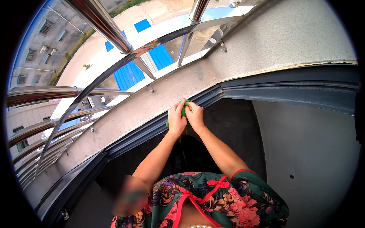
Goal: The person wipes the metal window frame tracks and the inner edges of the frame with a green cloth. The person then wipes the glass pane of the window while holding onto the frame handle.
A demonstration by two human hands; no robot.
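Note:
A green cloth is bunched between my two hands, over the inner edge of the dark window frame. My left hand has its fingers around the cloth, and part of the cloth shows beside its wrist. My right hand pinches the cloth from the other side, close against the left. Much of the cloth is hidden by my fingers. Just beyond my hands runs the pale, rough window ledge.
Polished metal railing bars stand beyond the ledge, with ground and blue roofing far below. A dark sliding window sash edge runs to the right. A grey wall stands at the right.

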